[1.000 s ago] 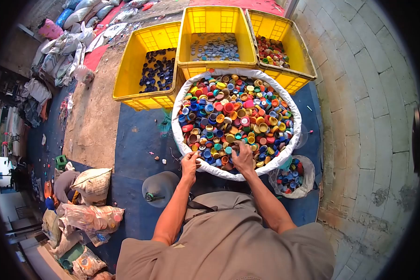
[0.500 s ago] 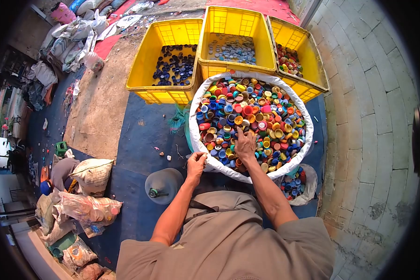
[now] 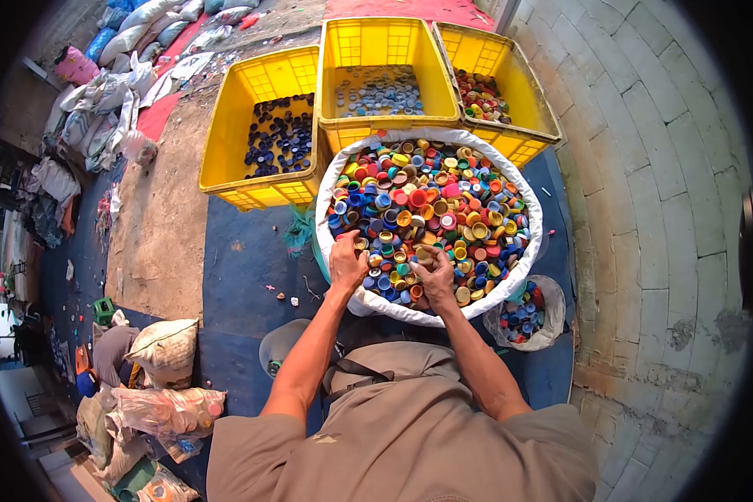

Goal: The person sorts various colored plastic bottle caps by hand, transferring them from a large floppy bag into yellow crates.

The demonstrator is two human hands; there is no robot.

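Observation:
A wide round sack with a rolled white rim (image 3: pixel 523 266) is full of mixed coloured plastic bottle caps (image 3: pixel 456 205). Over its left edge, my left hand (image 3: pixel 347 266) has its fingers curled at the caps; whatever is between the fingertips is too small to make out. My right hand (image 3: pixel 435 280) reaches over the near part of the heap, thumb and fingers bent round what looks like a yellowish bottle cap (image 3: pixel 427 253). Caps lie close about both hands and partly hide the fingertips.
Behind the sack stand three yellow crates: left crate (image 3: pixel 212 159) with dark blue caps, middle crate (image 3: pixel 389 50) with pale caps, right crate (image 3: pixel 519 105) with mostly red caps. A smaller sack (image 3: pixel 548 335) of caps sits right, near a block wall (image 3: pixel 644 209). Stuffed bags (image 3: pixel 167 351) lie left.
My left hand has moved from the sack's rim forward onto the caps. My right hand has drawn back slightly toward me. The view has shifted, so the crates and sack appear further left.

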